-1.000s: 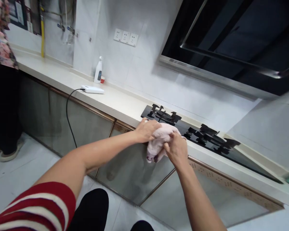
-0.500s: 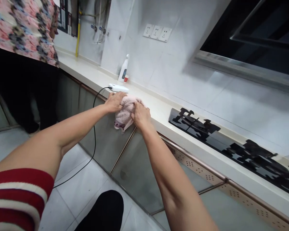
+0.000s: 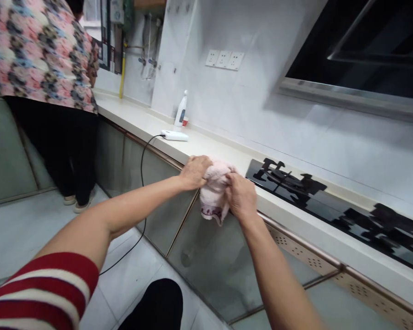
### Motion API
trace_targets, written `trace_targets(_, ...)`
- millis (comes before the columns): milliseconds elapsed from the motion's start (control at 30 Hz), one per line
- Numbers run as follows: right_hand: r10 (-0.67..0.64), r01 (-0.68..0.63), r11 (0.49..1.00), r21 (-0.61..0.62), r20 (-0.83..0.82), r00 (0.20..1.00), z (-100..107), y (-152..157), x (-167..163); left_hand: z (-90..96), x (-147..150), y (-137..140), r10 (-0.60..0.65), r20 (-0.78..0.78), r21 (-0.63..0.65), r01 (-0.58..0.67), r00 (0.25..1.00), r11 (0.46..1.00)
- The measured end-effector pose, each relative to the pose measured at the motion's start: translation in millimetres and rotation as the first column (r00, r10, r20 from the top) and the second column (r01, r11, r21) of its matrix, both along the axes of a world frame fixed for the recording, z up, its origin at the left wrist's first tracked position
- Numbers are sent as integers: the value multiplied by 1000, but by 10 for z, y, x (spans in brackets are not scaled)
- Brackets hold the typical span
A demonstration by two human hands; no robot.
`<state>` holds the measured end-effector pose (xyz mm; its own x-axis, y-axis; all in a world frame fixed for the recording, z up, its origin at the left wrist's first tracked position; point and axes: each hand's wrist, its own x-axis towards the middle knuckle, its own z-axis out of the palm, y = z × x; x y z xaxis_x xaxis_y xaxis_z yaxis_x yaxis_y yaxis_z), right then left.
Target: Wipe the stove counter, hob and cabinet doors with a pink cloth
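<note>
A pale pink towel [image 3: 214, 192] with a dark patterned band lies bunched over the front edge of the white countertop [image 3: 203, 149], its lower end hanging down before the cabinet. My left hand [image 3: 195, 172] grips the towel's left side at the counter edge. On its right side, my right hand [image 3: 241, 195] has its fingers curled into the cloth. Just right of that hand begins the black gas stove [image 3: 278, 185].
A white power bank [image 3: 175, 135] with a black cable [image 3: 142, 169] trailing to the floor lies on the counter. Behind it stand a white spray bottle [image 3: 181, 110] and a small red cup [image 3: 185, 121]. Another person [image 3: 48, 59] in a floral top stands at the left. A dark range hood [image 3: 365, 50] hangs above.
Both my hands have moved right along the counter edge with the towel, away from the power bank and up to the stove. The view has shifted slightly, showing more of the other person.
</note>
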<state>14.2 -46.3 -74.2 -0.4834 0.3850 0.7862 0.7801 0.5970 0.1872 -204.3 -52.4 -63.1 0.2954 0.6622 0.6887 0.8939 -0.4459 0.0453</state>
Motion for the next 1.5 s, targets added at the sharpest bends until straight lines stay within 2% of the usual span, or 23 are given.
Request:
trace_targets(133, -69, 76, 982, 172, -49, 996, -129, -58, 541, 19, 518, -31, -105, -41, -5, 105, 994, 995)
trace_targets(233, -181, 204, 956, 210, -126, 975, -197, -132, 1008, 76, 946, -85, -237, -83, -46, 233, 968, 971)
trace_targets(300, -294, 325, 936, 138, -208, 933, -206, -214, 1337, 133, 1244, -109, -334, -116, -68, 328, 935, 942)
trace_targets(400, -483, 491, 867, -86, -389, 784, -135, -370, 1778, 261, 1655, -60, -462, -121, -155, 443, 878, 883)
trace_targets(500, -548, 476, 832, -284, -547, 632, 44, -516, 2026, 436, 1945, 93, -528, 9, -313, 504, 849, 805)
trace_targets(600, -507, 363, 861, -355, -633, 585, 264, -551, 2026, 578, 2092, 270, -483, 207, -378, 524, 851, 763)
trace_targets(667, -455, 290, 890, -351, -642, 617, 374, -482, 1932, 612, 2134, 362, -450, 321, -375, 548, 833, 747)
trace_targets(767, -374, 210, 920, -332, -575, 728, 419, -321, 1749, 603, 2121, 433, -465, 400, -366, 603, 789, 709)
trace_targets(867, -351, 222, 921, -320, -436, 829, 335, -249, 1630, 637, 1973, 460, -579, 393, -384, 699, 715, 603)
trace_targets(933, -323, 241, 936, -256, -356, 877, 244, -292, 1626, 729, 1786, 479, -643, 350, -444, 725, 682, 527)
trace_targets(967, -302, 248, 948, -201, -320, 898, 192, -336, 1637, 792, 1676, 490, -643, 318, -478, 704, 696, 526)
trace_targets(1000, -287, 257, 957, -137, -282, 915, 134, -387, 1645, 860, 1564, 500, -620, 287, -499, 667, 730, 554)
trace_targets(1067, -286, 295, 955, 0, -252, 925, -6, -486, 1607, 975, 1372, 516, -522, 251, -481, 574, 815, 663)
trace_targets(1133, -273, 322, 938, 128, -302, 914, -186, -537, 1432, 1020, 1270, 530, -380, 254, -410, 455, 890, 790)
trace_targets(1200, -184, 267, 934, 235, -325, 928, -387, -502, 1103, 974, 1275, 551, -268, 239, -374, 343, 933, 862)
trace_targets(1267, -71, 133, 952, 277, -222, 972, -573, -378, 684, 872, 1349, 581, -182, 173, -409, 239, 968, 881)
trace_targets(1367, -74, 74, 982, 176, -4, 997, -765, -98, 147, 742, 1449, 630, -120, 25, -484, 118, 992, 867)
trace_targets(1433, -90, 80, 987, 140, 68, 994, -842, 66, -2, 721, 1449, 662, -88, -36, -491, 59, 995, 869)
trace_targets(1500, -114, 102, 988, 113, 105, 988, -908, 154, 46, 744, 1404, 701, -100, -20, -505, 76, 995, 859)
